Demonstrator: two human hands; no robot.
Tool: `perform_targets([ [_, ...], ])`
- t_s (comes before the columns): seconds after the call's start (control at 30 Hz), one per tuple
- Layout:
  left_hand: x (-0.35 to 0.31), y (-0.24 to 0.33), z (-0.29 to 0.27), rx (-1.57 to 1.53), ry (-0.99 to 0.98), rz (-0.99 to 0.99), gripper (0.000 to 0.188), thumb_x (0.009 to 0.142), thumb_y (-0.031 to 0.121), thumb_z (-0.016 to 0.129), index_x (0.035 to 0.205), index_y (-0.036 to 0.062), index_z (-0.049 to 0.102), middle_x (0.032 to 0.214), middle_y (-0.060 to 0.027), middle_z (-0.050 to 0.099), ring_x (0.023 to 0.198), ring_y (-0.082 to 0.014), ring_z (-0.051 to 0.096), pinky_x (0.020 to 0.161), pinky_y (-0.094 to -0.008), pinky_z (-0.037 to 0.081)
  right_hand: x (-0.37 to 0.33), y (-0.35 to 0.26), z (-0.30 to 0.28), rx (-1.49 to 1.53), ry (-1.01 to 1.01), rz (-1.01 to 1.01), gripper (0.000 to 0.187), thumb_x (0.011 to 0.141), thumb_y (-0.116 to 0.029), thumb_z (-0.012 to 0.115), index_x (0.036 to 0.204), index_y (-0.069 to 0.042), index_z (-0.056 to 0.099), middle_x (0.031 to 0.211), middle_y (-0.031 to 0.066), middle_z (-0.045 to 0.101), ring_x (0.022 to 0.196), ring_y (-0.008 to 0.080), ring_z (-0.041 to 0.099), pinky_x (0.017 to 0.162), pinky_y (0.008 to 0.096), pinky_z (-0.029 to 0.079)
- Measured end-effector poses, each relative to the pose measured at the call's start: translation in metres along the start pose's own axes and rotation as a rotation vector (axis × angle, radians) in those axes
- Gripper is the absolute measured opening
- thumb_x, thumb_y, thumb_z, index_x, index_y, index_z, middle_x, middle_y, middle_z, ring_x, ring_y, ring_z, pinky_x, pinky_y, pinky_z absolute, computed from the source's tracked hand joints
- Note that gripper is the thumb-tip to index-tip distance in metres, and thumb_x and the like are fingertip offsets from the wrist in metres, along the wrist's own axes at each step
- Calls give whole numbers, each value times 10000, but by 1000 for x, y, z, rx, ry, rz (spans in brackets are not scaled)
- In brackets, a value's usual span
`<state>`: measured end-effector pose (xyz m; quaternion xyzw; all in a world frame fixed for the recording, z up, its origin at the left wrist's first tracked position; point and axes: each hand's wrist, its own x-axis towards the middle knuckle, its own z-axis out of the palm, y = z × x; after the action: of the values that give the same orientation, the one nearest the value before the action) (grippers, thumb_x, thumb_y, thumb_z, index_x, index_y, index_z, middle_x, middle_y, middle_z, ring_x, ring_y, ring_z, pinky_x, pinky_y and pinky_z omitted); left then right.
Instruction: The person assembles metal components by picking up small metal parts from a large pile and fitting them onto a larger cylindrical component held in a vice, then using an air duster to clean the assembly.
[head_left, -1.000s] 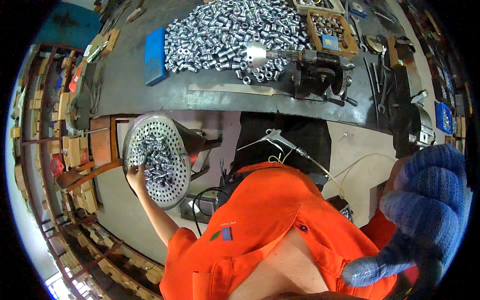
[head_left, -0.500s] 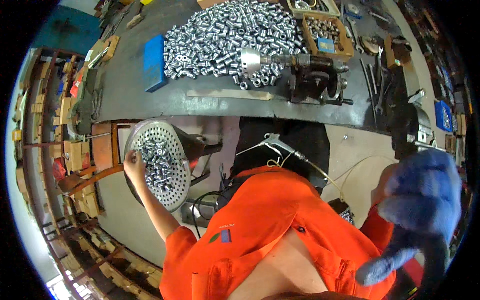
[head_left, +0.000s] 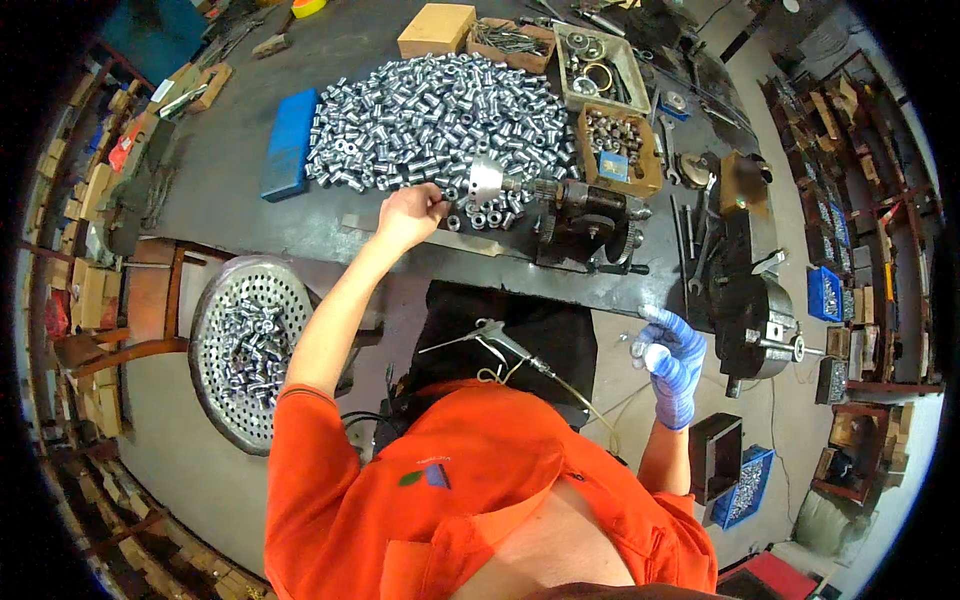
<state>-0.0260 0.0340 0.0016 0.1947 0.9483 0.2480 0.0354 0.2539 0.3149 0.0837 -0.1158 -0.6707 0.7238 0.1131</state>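
My bare left hand is over the near side of the bench, beside the front of a heap of short shiny metal sleeves. Its fingers are bent together; whatever they pinch is too small to make out. Just right of them is the silver cone-shaped head of a dark hand-cranked fixture. My right hand, in a blue striped glove, hangs in front of the bench edge with fingers curved and apart. An air blow gun lies across dark cloth at my lap.
At left, a perforated round metal seat bears more sleeves. A blue bin flanks the heap; a box of small fittings stands right. A flat strip lies along the front edge. A vise is mounted at right.
My left hand has gone from the sleeves on the perforated seat up and right to the bench. My gloved right hand has moved away from the camera, leftward, toward the bench edge. The view has shifted.
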Motion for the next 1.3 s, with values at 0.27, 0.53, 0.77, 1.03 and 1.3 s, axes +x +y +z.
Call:
perform_targets([
  [0.27,-8,-4,-11,-86,-94,85,175,684,216,649,786,81,607,730,-74,634,704,-245,624,646,-355,483,25,10,-11,-29,97,-100,502,702,-287,716,1052,49,588,758,64,616,589,90,558,519,196,439],
  [0.53,-4,-11,-19,-760,-124,-42,157,696,107,641,770,-4,558,663,-73,588,609,-132,574,557,-255,465,83,69,-27,92,288,-16,335,772,-145,666,1069,-9,592,961,49,615,821,117,567,739,262,472],
  [0.77,-17,37,-69,-1310,-138,224,197,784,-3,597,976,-45,580,872,-79,621,762,-137,609,675,-259,501,129,91,-25,935,350,231,328,801,-366,608,900,-54,578,692,20,546,522,109,446,481,227,410],
  [1.03,-7,38,-61,-1279,-176,167,202,789,34,626,945,-89,589,781,-109,636,656,-153,622,636,-260,499,134,86,-16,753,358,100,321,860,-374,538,889,-57,577,622,22,543,376,64,335,326,183,252],
  [1.3,-2,39,-59,-1269,-177,256,158,777,-21,611,918,-85,585,801,-110,626,670,-141,616,613,-250,502,110,68,-5,628,383,10,274,883,-297,520,891,-31,584,593,26,528,377,66,363,321,192,261],
])
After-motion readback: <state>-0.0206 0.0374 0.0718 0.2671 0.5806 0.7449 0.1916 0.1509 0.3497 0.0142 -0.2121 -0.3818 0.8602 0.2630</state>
